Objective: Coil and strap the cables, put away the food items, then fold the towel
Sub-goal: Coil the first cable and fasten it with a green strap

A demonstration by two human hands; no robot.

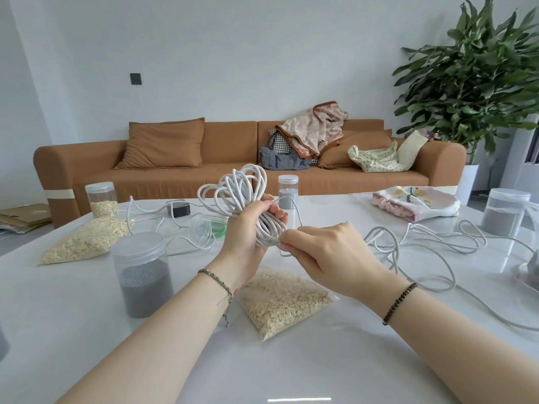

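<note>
My left hand [248, 228] grips a bundle of coiled white cable [242, 191] held upright above the table, its loops fanning out over my fingers. My right hand [318, 252] pinches the same cable at the bundle's lower end. More white cable [423, 243] lies loose across the right of the table. A clear bag of oats [285, 301] lies under my hands and another oat bag [84, 240] at the left. A pink and white towel [414, 202] lies crumpled at the far right.
Lidded jars stand about: grey grain at front left [143, 278], back centre [288, 192] and right [506, 212], oats at back left [101, 199]. An empty jar [204, 228] lies on its side beside a black adapter [179, 209]. A brown sofa [204, 158] sits behind.
</note>
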